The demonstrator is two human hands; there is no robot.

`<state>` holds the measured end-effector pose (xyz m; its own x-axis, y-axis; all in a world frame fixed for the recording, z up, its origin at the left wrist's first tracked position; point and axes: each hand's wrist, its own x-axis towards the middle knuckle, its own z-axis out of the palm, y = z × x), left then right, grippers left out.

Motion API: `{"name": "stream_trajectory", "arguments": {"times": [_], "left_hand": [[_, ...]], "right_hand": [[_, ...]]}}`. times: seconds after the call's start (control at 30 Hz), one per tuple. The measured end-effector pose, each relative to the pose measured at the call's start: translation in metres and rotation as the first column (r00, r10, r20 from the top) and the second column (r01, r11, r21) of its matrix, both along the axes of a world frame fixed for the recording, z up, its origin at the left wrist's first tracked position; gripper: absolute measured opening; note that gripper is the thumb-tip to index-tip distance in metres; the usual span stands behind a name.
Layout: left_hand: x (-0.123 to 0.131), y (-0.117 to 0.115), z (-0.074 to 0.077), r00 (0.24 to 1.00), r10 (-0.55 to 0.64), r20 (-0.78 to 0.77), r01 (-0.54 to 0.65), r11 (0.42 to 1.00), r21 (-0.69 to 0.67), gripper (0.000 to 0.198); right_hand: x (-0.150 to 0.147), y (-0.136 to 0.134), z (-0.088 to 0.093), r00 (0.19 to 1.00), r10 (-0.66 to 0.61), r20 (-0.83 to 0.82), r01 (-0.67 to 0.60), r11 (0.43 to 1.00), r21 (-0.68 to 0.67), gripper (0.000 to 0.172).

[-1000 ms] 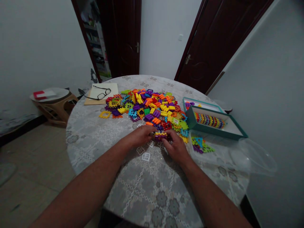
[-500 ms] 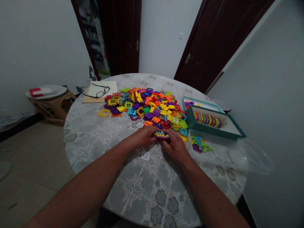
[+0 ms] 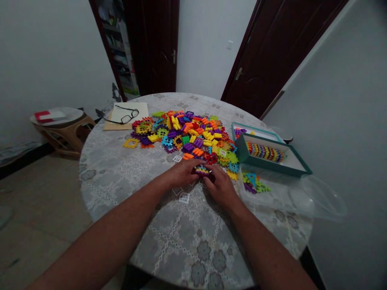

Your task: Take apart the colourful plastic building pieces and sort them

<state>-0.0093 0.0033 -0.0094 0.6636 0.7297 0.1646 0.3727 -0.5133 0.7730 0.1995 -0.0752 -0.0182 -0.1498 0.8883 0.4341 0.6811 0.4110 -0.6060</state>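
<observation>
Between my two hands is a small multicoloured cluster of plastic building pieces point(image 3: 202, 171), with yellow, white and purple showing. My left hand point(image 3: 188, 171) grips it from the left, and my right hand point(image 3: 220, 181) has its thumb and fingers on the right side. Fingers cover much of the cluster, so its full shape is hidden. Right beyond the hands spreads a large heap of colourful plastic building pieces point(image 3: 193, 137). White window-shaped pieces point(image 3: 184, 197) lie on the tablecloth close to my left hand.
At the right, a green box point(image 3: 272, 165) holds a row of linked coloured pieces point(image 3: 264, 152). In front of it, a clear plastic container point(image 3: 281, 201) has several pieces point(image 3: 254, 183) inside. Black glasses point(image 3: 127, 117) rest on paper at the back left of the round table point(image 3: 169, 241).
My right fingers have shifted slightly left over the top of the cluster, covering more of it. Both hands stay on it, and the camera view has moved a little.
</observation>
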Motion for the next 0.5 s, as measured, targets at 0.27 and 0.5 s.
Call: {"name": "stream_trajectory", "arguments": {"times": [0.27,0.5], "left_hand": [[0.0,0.001,0.002,0.998,-0.008,0.067,0.011,0.999,-0.032,0.06],[-0.002,0.004,-0.002,0.997,-0.04,0.06,0.036,0.997,0.067,0.075]], "right_hand": [[0.003,0.0,0.002,0.997,0.033,0.072,-0.032,0.999,-0.015,0.029],[-0.001,-0.003,0.015,0.981,0.002,0.192,0.016,0.996,-0.089,0.027]]}}
